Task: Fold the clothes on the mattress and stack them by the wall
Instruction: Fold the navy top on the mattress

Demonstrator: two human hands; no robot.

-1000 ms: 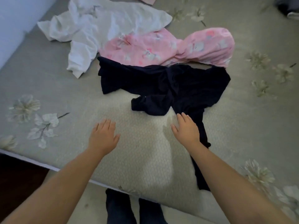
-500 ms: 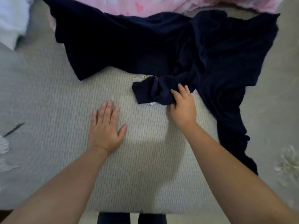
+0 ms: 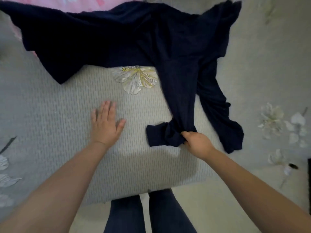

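Fingers of the right hand curl around a bunched sleeve end of the navy garment, pinching the soft cloth near the front of the mattress; most fingertips are buried in the folds and cannot be seen. The left hand lies flat, fingers straight and slightly spread, palm down on the bare mattress, holding nothing, well apart from the sleeve. From the grip, the sleeve runs as a long dark band up to the garment's body, which spreads wide and rumpled across the top of the view; its upper edge is cut off. A second sleeve trails down on the right, wrinkled. The mattress cover is pale grey with a ribbed, woven texture and printed white flowers, one showing just below the garment. Pink cloth peeks out behind the garment, mostly hidden and cropped.
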